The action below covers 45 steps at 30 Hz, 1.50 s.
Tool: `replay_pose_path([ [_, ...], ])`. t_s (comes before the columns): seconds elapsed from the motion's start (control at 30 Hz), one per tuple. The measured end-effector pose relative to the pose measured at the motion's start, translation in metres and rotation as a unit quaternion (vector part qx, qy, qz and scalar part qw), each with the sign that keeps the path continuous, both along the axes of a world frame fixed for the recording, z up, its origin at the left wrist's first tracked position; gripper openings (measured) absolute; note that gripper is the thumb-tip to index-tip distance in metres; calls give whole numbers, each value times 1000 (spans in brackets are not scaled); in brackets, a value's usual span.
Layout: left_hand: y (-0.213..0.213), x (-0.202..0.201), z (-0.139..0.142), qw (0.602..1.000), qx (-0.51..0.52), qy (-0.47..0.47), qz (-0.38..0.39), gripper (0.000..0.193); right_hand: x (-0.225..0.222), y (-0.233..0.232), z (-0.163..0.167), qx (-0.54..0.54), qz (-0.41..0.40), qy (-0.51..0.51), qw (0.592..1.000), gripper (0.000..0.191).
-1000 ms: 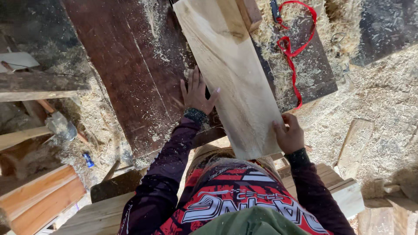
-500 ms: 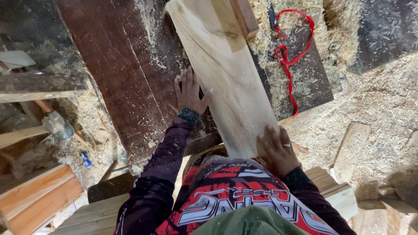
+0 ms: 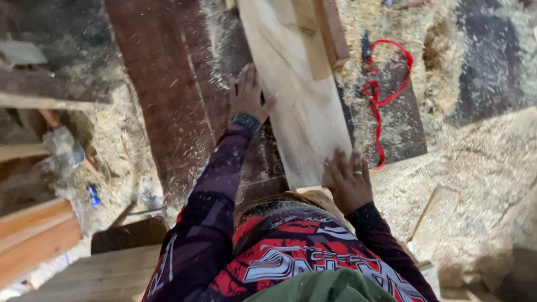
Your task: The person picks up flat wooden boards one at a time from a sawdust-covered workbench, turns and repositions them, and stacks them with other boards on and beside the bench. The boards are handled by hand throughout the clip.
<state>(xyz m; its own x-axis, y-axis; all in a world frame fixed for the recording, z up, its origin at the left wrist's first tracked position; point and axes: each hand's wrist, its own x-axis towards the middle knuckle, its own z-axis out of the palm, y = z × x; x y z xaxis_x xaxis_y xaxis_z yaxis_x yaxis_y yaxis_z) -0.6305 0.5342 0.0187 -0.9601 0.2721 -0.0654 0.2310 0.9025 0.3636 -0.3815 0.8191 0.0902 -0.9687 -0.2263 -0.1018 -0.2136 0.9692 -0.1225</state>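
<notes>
- I look straight down at a pale wooden plank (image 3: 299, 106) that lies lengthwise away from me on a dark, sawdust-strewn bench top (image 3: 168, 95).
- My left hand (image 3: 250, 94) lies flat with fingers spread, pressing on the plank's left edge, partly on the dark top beside it.
- My right hand (image 3: 349, 180) rests open, fingers close together, over the plank's near right corner; it grips nothing.
- I judge the plank stiff, fairly heavy and rough-sawn, dusty enough to slip; the long edges and the near end look the best places to hold it.
- A narrower wood strip (image 3: 331, 31) lies on the plank's far right part.
- A red cord (image 3: 380, 95) loops on the bench just right of the plank.
- Sawdust (image 3: 481, 168) covers the ground to the right; stacked timber (image 3: 33, 240) sits at lower left.
</notes>
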Motion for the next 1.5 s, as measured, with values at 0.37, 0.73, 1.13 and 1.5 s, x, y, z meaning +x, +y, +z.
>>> replay_pose_path([
  [0.37,-2,138,72,963,-139,-148,-175,115,-1,-37,8,44,-8,-31,998,73],
  [0.73,-4,175,56,986,-17,-26,-166,118,-19,-42,-9,75,43,32,996,64],
  [1.13,-18,111,52,985,11,0,-170,119,-89,-49,-18,69,49,-6,996,73],
  [1.5,-24,52,47,986,-10,-23,-164,120,-156,-50,-35,83,86,-24,993,77],
])
